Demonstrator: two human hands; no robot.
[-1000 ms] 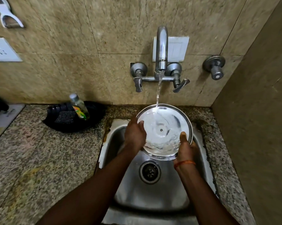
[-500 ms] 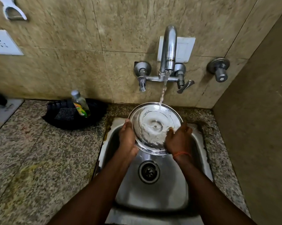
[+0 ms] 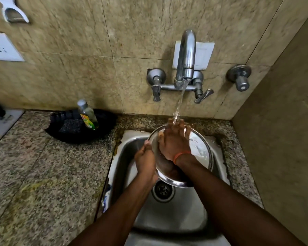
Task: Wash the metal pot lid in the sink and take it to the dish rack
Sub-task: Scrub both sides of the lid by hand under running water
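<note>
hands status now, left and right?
Left hand: closed on the pot lid rim.
Right hand: open, flat on the lid, under the water stream.

The right hand (image 3: 175,139) lies spread across the pot lid (image 3: 201,150), covering its centre and its 10 o'clock half, so any knob there cannot be seen. The left hand's (image 3: 146,161) fingertips pass behind the lid's 9 o'clock rim, so its grip on the underside is out of sight. The lid's 6 o'clock edge shades part of the sink (image 3: 169,219) near the drain (image 3: 162,191). The bottle's (image 3: 88,115) label is too small to read. Behind it a black heap (image 3: 75,129) on the bench (image 3: 43,174) is possibly a scrubber in a dish. A white holder (image 3: 15,12) at 11 o'clock and both forearms are cut off by the edges.
</note>
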